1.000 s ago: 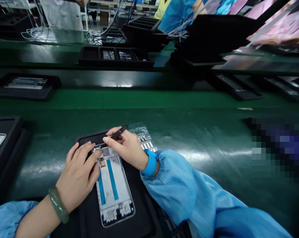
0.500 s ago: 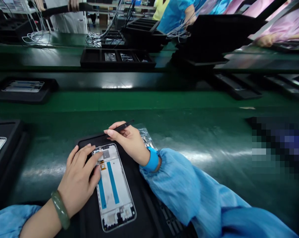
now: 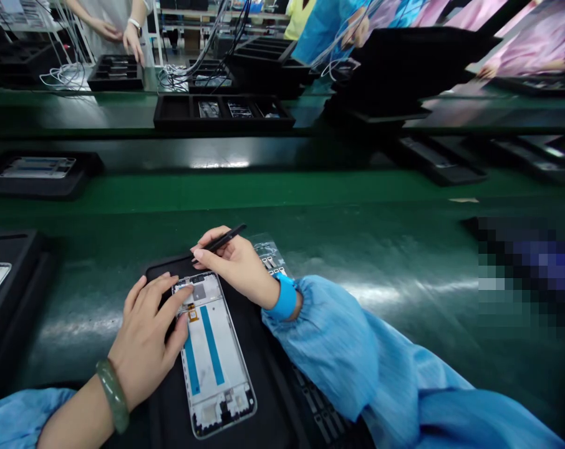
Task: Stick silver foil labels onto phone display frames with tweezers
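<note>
A silver phone frame (image 3: 231, 349) with two blue strips and a small orange flex piece lies on a black tray (image 3: 273, 399). Over its upper left corner spreads my left hand (image 3: 149, 337), fingers apart, with index fingertip and thumb touching the frame. My right hand (image 3: 236, 265) is closed around a slim black pen-like tool (image 3: 226, 237), just above the frame's top end. The tool's lower tip points left, close to the tray's top edge; its exact kind is unclear. A clear sheet with small parts (image 3: 270, 252) lies partly behind my right wrist.
Another black tray (image 3: 18, 249) holding a phone frame stands at left. Across the green bench (image 3: 357, 237) are more trays, including a divided tray (image 3: 179, 112). A dark tilted stack (image 3: 404, 68) rises at back right. Several people work on the far side.
My right hand and the tool have shifted slightly left and down toward the frame's top. Across the bench, a person's hands are now over a black tray set down there.
</note>
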The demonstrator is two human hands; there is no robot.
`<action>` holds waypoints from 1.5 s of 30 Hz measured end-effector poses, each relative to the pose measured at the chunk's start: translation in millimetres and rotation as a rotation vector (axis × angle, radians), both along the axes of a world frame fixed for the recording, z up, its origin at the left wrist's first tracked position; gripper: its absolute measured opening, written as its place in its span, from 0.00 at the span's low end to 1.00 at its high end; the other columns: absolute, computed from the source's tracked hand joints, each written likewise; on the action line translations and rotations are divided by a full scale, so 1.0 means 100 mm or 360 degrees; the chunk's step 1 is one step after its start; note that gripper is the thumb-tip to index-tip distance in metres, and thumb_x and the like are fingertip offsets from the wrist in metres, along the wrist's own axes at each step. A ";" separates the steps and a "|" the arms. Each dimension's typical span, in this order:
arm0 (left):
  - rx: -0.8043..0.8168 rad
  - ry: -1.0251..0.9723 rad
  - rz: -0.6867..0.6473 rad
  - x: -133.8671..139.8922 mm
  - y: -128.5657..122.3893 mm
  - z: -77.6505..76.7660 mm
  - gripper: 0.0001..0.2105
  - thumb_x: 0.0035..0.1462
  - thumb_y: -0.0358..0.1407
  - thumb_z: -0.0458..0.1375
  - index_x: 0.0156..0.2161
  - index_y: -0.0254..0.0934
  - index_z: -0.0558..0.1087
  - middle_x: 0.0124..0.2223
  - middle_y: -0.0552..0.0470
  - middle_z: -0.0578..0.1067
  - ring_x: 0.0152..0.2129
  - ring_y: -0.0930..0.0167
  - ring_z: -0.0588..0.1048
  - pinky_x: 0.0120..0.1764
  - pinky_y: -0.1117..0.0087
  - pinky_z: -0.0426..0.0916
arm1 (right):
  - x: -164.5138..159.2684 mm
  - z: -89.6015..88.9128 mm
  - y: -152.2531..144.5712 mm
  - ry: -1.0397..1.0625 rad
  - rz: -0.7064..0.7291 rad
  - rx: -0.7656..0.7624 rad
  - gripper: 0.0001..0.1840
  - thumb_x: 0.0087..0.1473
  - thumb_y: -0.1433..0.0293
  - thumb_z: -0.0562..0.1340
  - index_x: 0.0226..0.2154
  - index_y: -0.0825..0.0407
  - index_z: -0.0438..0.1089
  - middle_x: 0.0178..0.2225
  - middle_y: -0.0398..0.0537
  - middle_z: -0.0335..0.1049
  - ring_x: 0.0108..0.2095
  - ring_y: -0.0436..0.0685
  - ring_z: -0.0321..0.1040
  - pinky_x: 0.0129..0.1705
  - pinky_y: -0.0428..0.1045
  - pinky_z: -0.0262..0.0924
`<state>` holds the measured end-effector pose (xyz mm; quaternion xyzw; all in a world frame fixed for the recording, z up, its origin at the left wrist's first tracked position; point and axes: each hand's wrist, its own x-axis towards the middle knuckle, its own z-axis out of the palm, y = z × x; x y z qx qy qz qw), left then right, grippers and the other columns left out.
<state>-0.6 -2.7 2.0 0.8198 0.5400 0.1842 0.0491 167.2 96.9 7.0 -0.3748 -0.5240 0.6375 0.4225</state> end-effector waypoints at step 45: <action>-0.0028 0.0093 0.0003 0.02 0.01 0.03 0.18 0.57 0.31 0.49 0.53 0.35 0.62 0.51 0.44 0.64 0.52 0.63 0.61 0.58 0.52 0.49 | 0.02 0.05 -0.14 -0.0648 0.0035 0.0848 0.02 0.50 0.74 0.58 0.31 0.53 0.64 0.30 0.42 0.67 0.29 0.45 0.68 0.32 0.41 0.66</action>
